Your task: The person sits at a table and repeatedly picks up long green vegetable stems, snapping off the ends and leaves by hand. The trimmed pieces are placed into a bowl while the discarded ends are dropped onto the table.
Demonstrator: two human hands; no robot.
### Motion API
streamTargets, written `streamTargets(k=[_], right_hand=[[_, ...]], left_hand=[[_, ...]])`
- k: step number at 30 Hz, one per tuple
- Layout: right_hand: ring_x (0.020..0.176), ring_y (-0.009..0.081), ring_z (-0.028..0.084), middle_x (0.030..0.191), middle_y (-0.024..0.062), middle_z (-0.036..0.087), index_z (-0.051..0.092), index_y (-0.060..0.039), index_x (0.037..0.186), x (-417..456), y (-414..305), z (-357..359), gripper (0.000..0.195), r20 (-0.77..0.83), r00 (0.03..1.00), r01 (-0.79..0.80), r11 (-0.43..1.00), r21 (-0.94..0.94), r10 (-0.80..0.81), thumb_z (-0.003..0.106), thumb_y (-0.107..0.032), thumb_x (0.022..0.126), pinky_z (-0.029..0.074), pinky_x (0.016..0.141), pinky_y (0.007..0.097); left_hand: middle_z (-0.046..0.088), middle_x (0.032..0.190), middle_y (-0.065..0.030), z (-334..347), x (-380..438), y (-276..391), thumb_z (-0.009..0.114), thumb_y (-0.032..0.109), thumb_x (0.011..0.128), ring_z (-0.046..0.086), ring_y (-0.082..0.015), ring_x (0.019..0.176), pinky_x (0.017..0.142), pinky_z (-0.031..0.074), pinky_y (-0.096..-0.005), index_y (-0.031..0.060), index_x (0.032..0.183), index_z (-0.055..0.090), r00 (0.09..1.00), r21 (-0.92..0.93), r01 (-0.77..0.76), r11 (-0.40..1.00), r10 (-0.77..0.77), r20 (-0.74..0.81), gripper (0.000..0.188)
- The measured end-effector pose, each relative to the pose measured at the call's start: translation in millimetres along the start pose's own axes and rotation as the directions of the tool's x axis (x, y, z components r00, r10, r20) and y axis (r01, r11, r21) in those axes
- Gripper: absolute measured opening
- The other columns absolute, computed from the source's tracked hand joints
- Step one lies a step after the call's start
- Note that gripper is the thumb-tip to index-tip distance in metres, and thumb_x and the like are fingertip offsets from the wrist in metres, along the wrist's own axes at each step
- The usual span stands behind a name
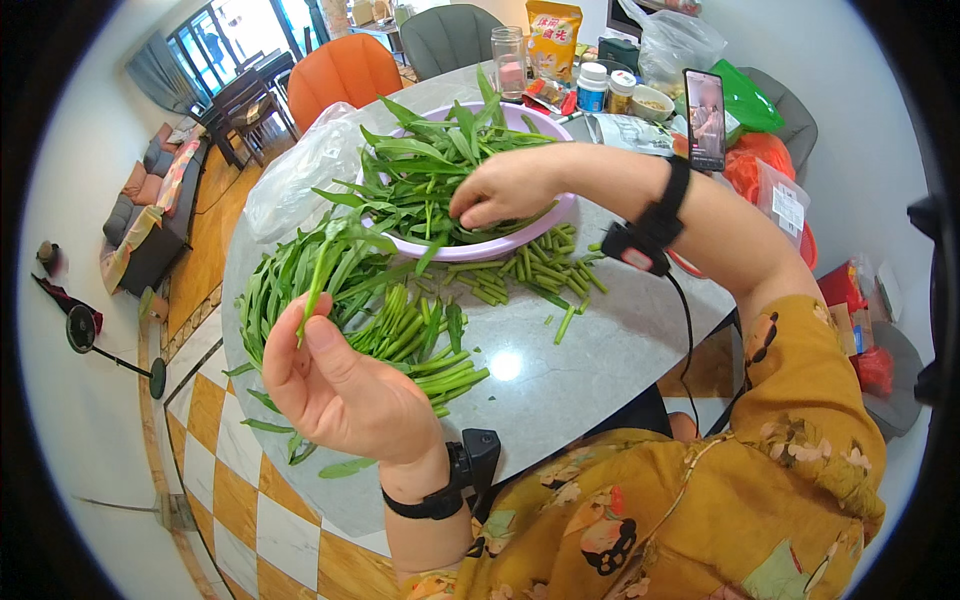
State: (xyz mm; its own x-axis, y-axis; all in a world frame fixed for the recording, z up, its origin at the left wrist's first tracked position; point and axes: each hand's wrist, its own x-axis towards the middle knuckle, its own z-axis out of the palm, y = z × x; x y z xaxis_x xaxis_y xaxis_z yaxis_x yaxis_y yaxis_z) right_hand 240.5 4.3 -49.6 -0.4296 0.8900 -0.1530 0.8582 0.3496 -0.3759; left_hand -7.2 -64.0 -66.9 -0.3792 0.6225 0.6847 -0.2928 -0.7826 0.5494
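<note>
Between the thumb and fingers of my left hand [349,382] is a green leafy stem [321,274], held up over a pile of long-leaved greens [281,281] on the grey table. The cut ends of that pile [450,375] point right. My right hand [506,187] reaches into a lilac plastic basin [517,244] full of leafy greens [420,157]; its fingertips are partly among the leaves, and whether they grip any cannot be told. Short cut stem pieces [555,266] lie beside the basin's near right edge. Both wrists wear black straps with devices.
A clear plastic bag [307,172] lies left of the basin. Behind stand a glass jar [509,64], a yellow snack bag [553,41], supplement bottles [592,86] and a small bowl [652,103]. A phone [705,120] stands upright at the right. A black cable [686,322] hangs from my right wrist device.
</note>
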Motion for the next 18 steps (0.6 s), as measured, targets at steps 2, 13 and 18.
streamTargets(k=[2, 13, 18], right_hand=[[0.106, 0.0358, 0.061, 0.115, 0.0181, 0.066, 0.061, -0.0050, 0.124, 25.9, 16.9, -2.0, 0.047, -0.049, 0.998, -0.043, 0.997, -0.063, 0.040, 0.056, -0.041, 0.094, 0.047, 0.091, 0.0422], [0.081, 0.0282, 0.068, 0.089, 0.0116, 0.070, 0.064, -0.0082, 0.118, -24.5, -79.3, -32.5, 0.038, -0.263, 0.955, 0.090, 0.978, -0.191, -0.139, 0.068, -0.026, 0.084, 0.053, 0.073, 0.0399], [0.075, 0.0336, 0.067, 0.079, 0.0141, 0.069, 0.070, -0.0107, 0.099, -30.0, -91.9, -12.7, 0.018, -0.405, 0.788, 0.366, 0.881, -0.299, -0.464, 0.065, -0.020, 0.085, 0.053, 0.068, 0.0429]], left_hand=[[0.062, 0.108, -0.0131, -1.1, 1.2, -0.6, 0.054, 0.001, 0.095, 0.061, -0.0190, 0.095, 0.089, 0.050, -0.0305, -0.0037, 0.112, 0.056, 1.000, 0.011, -0.013, 1.000, 0.013, -0.009, 0.017], [0.063, 0.104, -0.0108, 3.4, -6.1, -10.8, 0.059, -0.005, 0.092, 0.061, -0.0187, 0.096, 0.089, 0.048, -0.0295, -0.0037, 0.108, 0.060, 0.983, 0.029, 0.118, 0.993, -0.121, 0.139, 0.016], [0.063, 0.104, -0.0102, 4.0, -14.0, -12.6, 0.062, -0.004, 0.088, 0.059, -0.0176, 0.096, 0.091, 0.044, -0.0301, -0.0040, 0.110, 0.061, 0.934, 0.012, 0.066, 0.998, -0.066, 0.352, 0.021]])
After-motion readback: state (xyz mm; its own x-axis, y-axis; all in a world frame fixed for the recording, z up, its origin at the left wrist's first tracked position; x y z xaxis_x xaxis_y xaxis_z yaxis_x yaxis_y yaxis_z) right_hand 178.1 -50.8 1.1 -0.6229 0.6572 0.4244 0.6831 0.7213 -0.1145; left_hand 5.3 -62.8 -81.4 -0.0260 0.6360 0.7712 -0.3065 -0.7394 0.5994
